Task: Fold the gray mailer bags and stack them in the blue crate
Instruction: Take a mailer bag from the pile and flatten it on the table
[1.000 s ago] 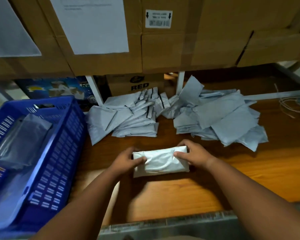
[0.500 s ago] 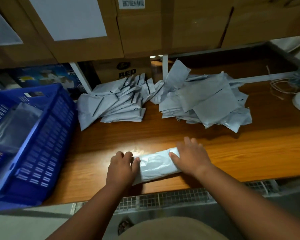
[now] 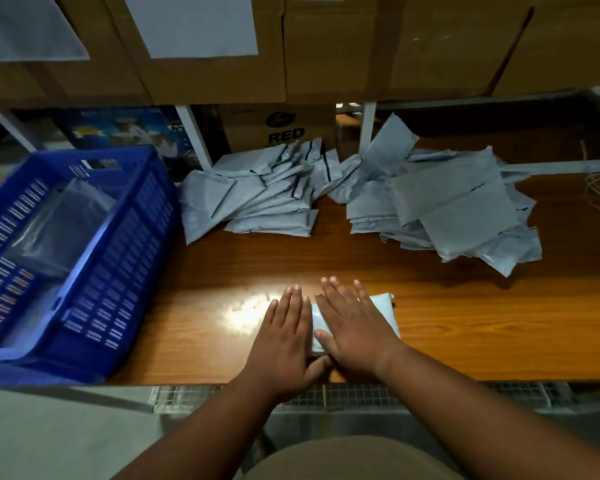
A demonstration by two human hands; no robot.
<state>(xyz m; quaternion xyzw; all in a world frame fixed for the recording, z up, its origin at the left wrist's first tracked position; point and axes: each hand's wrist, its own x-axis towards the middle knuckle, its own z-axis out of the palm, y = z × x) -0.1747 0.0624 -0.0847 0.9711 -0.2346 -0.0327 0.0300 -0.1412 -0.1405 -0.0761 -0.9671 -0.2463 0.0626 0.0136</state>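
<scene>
Both hands (image 3: 355, 327) have flattened onto the mailer bag (image 3: 383, 306).

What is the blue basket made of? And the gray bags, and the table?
Blue crate: looks like hard molded plastic, with rows of slots. Gray mailer bags: probably thin plastic film, creased with a soft sheen. Table: wood or wood-look laminate; grain lines show under a glossy glare.

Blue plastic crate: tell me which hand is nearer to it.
Left. The left hand lies flat nearer the blue plastic crate; the right hand presses the folded gray mailer bag, farther away.
</scene>
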